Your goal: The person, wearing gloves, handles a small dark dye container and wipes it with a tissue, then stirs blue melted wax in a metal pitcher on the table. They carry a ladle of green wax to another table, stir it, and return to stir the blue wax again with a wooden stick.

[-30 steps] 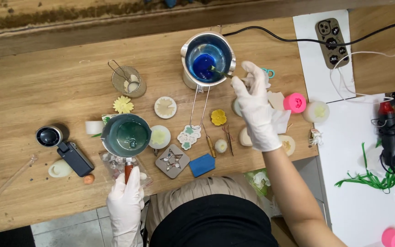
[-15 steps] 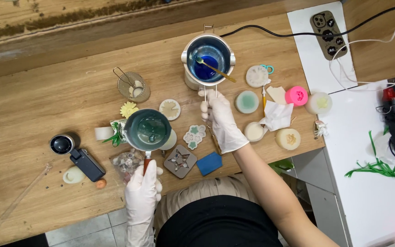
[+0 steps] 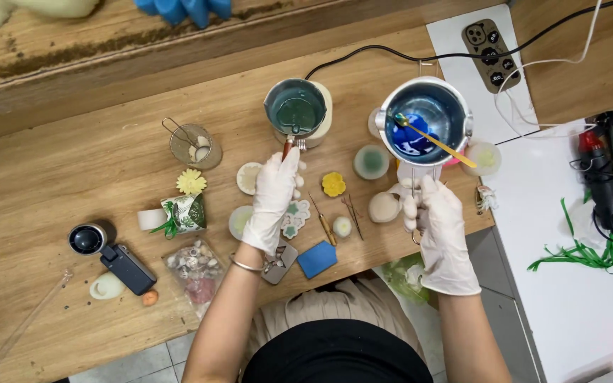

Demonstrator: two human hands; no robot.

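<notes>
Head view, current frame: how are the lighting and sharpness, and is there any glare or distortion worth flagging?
Head view: even, soft light with faint shadows on the wooden table; the white-gloved left hand and white-gloved right hand look sharp, without motion blur; bright reflections on the inner wall of the steel pot holding blue liquid; the white side counter is nearly washed out; table edges bow slightly, as with a wide lens.

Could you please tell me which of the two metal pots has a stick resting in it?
The right-hand pot, held by the right hand, holds bright blue liquid and a yellow stick. The other pot, held by the left hand, holds teal liquid only.
</notes>
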